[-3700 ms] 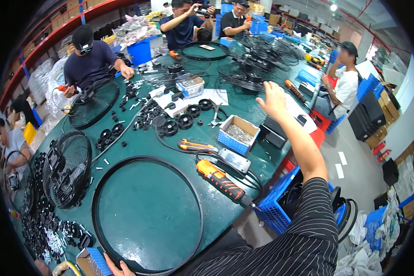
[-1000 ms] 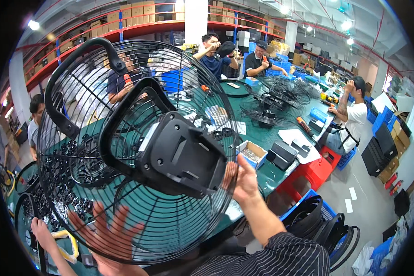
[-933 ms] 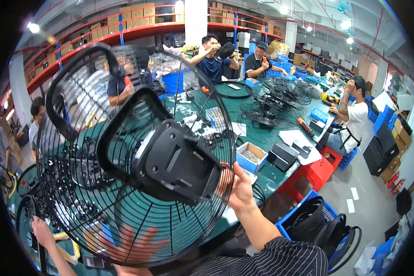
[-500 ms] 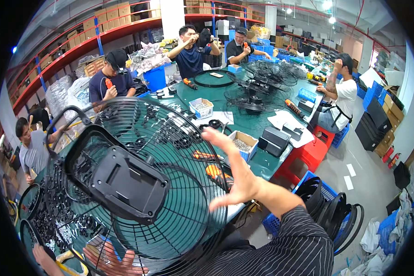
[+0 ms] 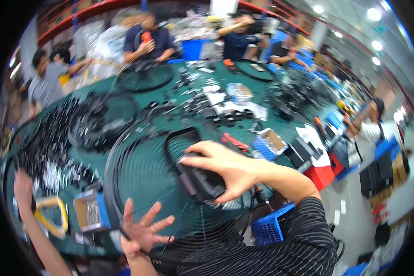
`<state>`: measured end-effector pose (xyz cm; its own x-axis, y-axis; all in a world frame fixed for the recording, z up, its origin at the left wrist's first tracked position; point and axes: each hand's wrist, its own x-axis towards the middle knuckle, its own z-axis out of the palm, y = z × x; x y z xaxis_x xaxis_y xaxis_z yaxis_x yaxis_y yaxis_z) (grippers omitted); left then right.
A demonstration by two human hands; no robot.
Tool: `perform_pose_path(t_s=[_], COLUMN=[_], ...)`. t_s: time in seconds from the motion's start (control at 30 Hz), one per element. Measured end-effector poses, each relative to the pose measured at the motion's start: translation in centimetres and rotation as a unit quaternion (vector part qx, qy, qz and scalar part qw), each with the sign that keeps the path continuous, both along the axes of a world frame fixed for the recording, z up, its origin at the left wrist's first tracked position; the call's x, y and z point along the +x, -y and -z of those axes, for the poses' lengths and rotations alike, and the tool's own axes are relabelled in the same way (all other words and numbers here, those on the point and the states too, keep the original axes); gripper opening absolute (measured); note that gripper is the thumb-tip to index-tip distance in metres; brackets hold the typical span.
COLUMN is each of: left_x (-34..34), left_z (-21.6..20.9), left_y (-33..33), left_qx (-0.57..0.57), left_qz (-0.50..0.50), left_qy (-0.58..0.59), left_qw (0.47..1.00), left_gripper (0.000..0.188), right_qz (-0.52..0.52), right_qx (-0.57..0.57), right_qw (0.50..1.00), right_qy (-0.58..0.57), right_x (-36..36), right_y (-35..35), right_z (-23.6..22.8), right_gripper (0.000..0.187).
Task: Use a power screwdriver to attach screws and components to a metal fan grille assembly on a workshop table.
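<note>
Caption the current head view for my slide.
Right hand across black fan housing, left hand spread by the wire guard.

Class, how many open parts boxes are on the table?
3: near box beside the left hand, middle box beyond the right hand, far box by white paper; more may be hidden.

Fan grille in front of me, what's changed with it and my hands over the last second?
The fan grille has come down from tilted up to lying flatter over the table. The right hand has let go of the grille's right edge and moved inward onto the black housing, which it now grips. The left hand remains spread at the near side. The box of small parts stays put.
</note>
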<state>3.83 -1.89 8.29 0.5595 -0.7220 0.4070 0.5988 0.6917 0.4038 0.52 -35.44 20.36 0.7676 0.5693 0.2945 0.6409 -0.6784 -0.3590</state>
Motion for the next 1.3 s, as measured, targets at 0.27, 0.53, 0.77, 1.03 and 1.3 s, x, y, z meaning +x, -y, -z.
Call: perform_pose_path(t_s=[0.27, 0.53, 0.77, 1.03, 1.3], left_x=[-0.2, 1.9, 2.6, 3.0, 3.1], left_z=[4.8, 8.5, 9.6, 9.9, 10.0], left_y=[-5.4, -7.5, -8.1, -7.6, -7.7], left_qx=[0.511, 0.637, 0.658, 0.669, 0.678], left_qz=[-0.503, -0.575, -0.521, -0.507, -0.486], left_qy=[0.234, 0.306, 0.345, 0.375, 0.384], left_qw=[0.656, 0.412, 0.419, 0.394, 0.396], left_gripper=[0.052, 0.040, 0.048, 0.049, 0.048], right_qz=[0.075, 0.048, 0.007, -0.012, -0.030], right_qx=[-0.040, -0.095, -0.087, -0.081, -0.087], right_qw=[0.993, 0.987, 0.988, 0.984, 0.984], right_qy=[-0.080, -0.119, -0.125, -0.160, -0.152], right_x=[5.7, 11.3, 13.8, 15.3, 16.2], right_y=[-2.9, -6.2, -7.6, -6.9, -6.3], right_z=[2.8, 6.2, 8.4, 10.0, 10.4], right_gripper=[0.101, 0.104, 0.104, 0.104, 0.105])
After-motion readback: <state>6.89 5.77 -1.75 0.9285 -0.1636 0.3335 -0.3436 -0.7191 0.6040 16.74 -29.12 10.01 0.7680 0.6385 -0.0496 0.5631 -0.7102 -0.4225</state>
